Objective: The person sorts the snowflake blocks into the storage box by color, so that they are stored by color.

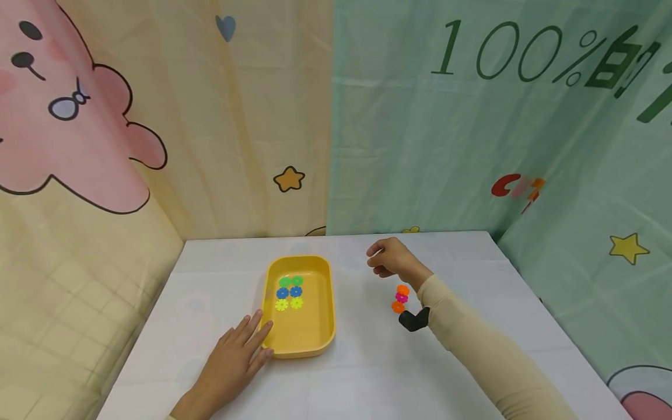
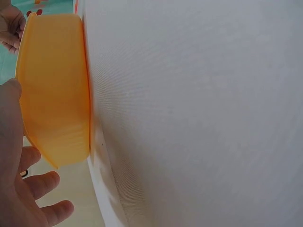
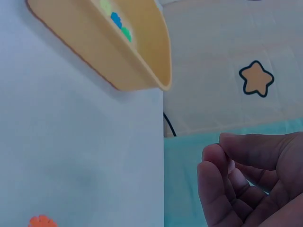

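Note:
A yellow tray [image 1: 299,344] stands on the white table. Inside it lie small flower-shaped discs in pairs: green discs [image 1: 291,281], blue discs [image 1: 289,292] and yellow discs [image 1: 289,304]. My left hand [image 1: 231,359] rests against the tray's near left side, fingers spread and fairly straight at the rim. In the left wrist view, the tray's outer wall [image 2: 57,90] fills the space beside those fingers. Over the back of the table, right of the tray, hovers my right hand [image 1: 391,258]. Its fingers [image 3: 213,189] are loosely curled near the thumb, and no object shows between them.
An orange disc [image 1: 402,290], a pink disc [image 1: 401,298] and another orange disc [image 1: 398,307] lie in a column on the table, right of the tray. A black strap piece [image 1: 415,319] shows at the right wrist. Printed curtains [image 1: 252,116] hang behind the table [image 1: 357,373].

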